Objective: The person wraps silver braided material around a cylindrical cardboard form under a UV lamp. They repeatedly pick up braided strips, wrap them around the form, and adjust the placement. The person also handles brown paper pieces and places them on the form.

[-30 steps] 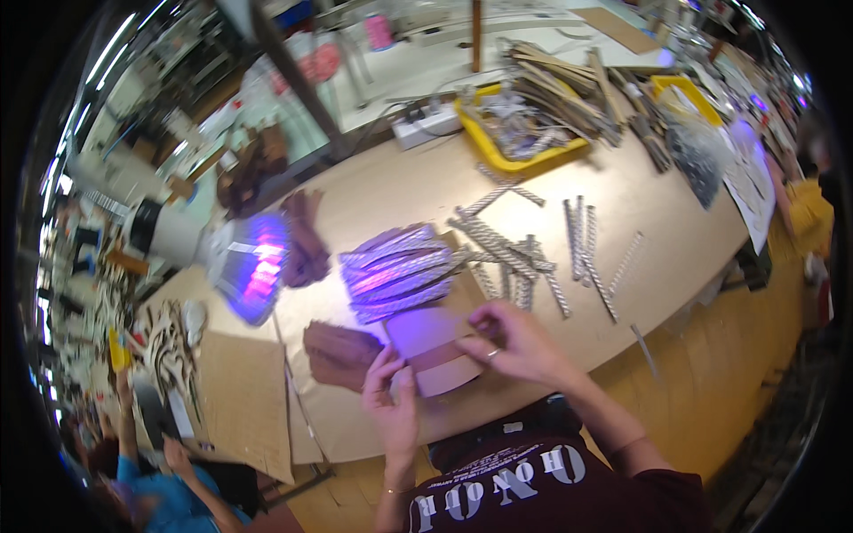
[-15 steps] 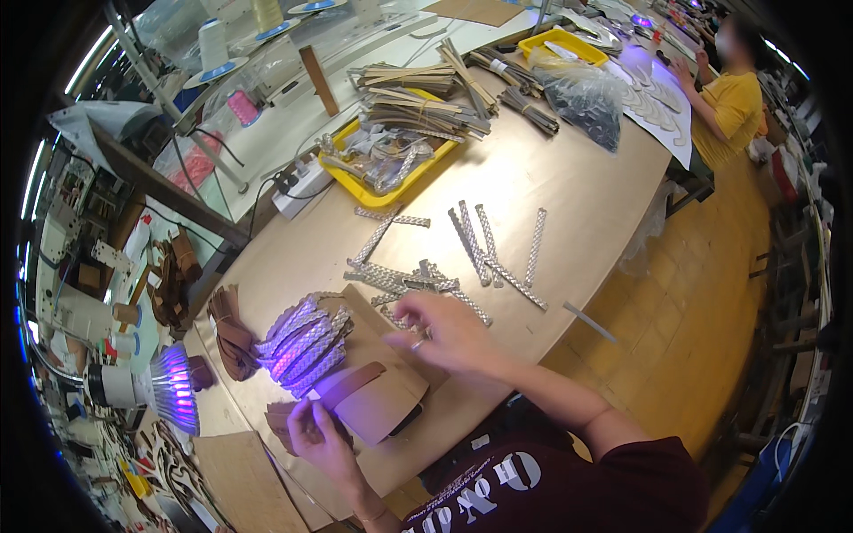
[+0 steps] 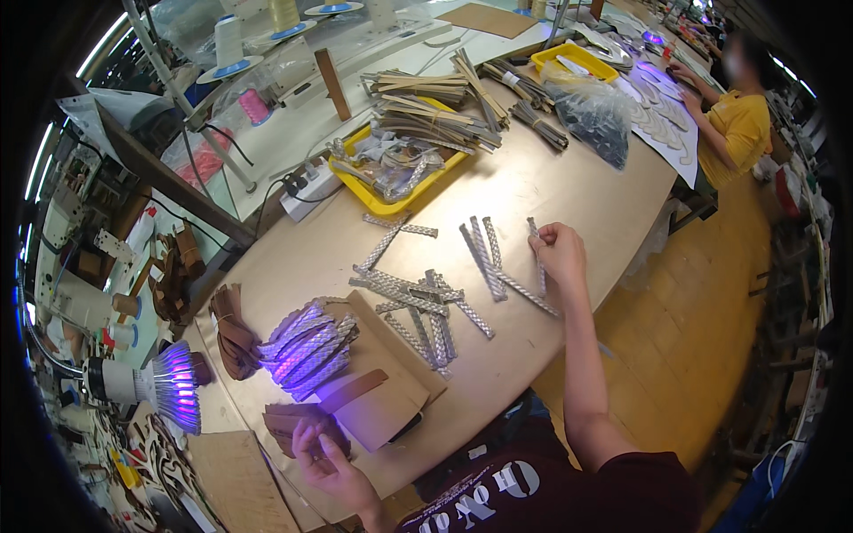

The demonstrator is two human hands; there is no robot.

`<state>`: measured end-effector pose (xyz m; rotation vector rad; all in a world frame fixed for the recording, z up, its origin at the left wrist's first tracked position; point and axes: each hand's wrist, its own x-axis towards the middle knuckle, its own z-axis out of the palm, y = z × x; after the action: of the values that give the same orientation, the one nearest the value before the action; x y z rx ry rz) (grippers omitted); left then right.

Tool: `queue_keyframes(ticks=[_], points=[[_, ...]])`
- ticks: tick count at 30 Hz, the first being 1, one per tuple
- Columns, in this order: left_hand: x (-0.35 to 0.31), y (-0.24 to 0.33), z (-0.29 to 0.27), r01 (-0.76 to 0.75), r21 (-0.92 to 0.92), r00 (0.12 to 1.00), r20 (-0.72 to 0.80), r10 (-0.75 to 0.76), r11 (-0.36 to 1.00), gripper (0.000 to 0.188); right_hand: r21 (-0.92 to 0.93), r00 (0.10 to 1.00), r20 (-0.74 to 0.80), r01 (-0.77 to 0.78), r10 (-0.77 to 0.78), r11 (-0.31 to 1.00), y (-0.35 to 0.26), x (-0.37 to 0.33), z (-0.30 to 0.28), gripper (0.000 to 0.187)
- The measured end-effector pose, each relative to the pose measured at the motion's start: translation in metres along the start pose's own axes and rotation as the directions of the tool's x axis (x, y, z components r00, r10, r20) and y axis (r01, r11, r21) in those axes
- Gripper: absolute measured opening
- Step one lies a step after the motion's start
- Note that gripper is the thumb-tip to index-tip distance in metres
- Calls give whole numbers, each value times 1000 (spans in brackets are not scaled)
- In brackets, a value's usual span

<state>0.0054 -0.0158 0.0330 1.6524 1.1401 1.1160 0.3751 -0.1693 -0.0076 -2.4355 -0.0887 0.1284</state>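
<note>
My right hand reaches over the right side of the table. Its thumb and fingers are closed on the upper part of a braided strip, pale and silvery. Left of it lie several like strips, some crossing, and a looser heap of them. Down at the near left, my left hand hovers with loosely bent fingers apart and nothing visible in them. It is beside dark brown strips and a brown cardboard piece. Beyond that sits a bundle of braided strips, lit violet.
A lamp glows violet at the left, near a bundle of brown straps. A yellow tray of bagged pieces stands farther back, with bundled thin strips behind. A co-worker in yellow is at the far right.
My right hand has moved away from the heap, to the right, and taken hold of a lone braided strip. My left hand has shifted slightly down, and its fingers have loosened.
</note>
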Motion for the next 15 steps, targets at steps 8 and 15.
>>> queue_keyframes(ticks=[8,15], points=[[-16,20,3,-85,-167,962,244,125,982,12,480,787,-205,599,-582,641,-67,-67,-28,20],[8,47,5,256,-428,884,466,-31,867,40,909,365,-83,410,-927,80,-91,-162,-3,26]])
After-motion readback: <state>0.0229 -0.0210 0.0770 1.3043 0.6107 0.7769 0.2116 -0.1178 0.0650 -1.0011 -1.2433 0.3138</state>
